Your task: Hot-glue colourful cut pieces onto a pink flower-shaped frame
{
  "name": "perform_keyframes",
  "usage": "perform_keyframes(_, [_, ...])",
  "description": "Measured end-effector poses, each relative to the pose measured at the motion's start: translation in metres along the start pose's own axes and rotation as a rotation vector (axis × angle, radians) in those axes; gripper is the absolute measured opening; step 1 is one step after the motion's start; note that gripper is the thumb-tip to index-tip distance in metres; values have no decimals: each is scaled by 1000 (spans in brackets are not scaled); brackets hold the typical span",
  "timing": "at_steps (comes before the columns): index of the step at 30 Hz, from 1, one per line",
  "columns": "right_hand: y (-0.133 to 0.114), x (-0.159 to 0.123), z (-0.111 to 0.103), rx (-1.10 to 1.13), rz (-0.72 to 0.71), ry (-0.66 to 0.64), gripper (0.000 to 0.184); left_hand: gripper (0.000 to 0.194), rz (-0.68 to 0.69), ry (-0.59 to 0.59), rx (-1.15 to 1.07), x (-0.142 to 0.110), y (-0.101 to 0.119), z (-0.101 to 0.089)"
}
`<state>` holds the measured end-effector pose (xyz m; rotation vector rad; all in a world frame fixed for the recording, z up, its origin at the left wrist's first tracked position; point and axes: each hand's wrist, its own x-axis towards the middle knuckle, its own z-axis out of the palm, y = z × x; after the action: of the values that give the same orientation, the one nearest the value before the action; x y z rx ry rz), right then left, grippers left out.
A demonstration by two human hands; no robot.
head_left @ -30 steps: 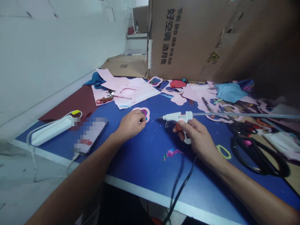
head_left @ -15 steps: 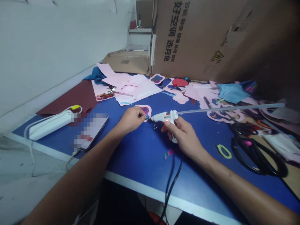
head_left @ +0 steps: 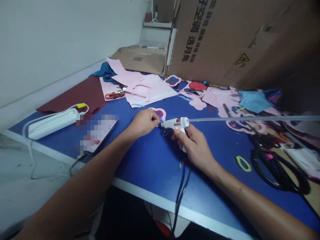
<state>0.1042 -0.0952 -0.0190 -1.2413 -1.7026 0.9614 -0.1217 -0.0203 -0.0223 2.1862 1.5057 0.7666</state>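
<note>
My right hand (head_left: 197,145) is wrapped round the grip of a white hot glue gun (head_left: 173,123), and a long clear glue stick (head_left: 225,118) sticks out of its back end. The gun's nozzle points left, close to the fingertips of my left hand (head_left: 144,122). Those fingers are pinched together over the left edge of a pink flower-shaped cutout (head_left: 162,112) with a colourful patterned centre. Whatever lies between them is hidden. Under the right wrist a scrap of patterned fabric (head_left: 180,165) shows in part, and the black cord (head_left: 182,196) hangs over the table edge.
Pink paper sheets (head_left: 155,91) and a maroon sheet (head_left: 72,91) lie at the back left. A phone (head_left: 101,136) and a white power strip (head_left: 53,123) are on the left. Black scissors (head_left: 277,170) and a yellow-green loop (head_left: 243,163) lie right. A cardboard box (head_left: 220,40) stands behind.
My right hand has brought the glue gun left, so its nozzle now meets the area at my left fingertips. My left hand stays pinched by the cutout. The camera view has shifted slightly.
</note>
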Motion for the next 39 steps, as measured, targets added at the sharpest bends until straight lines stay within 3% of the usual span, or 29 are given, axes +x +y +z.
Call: perform_keyframes(39, [10, -4, 3, -91, -25, 31, 41, 17, -41, 14, -56, -1, 2, -1])
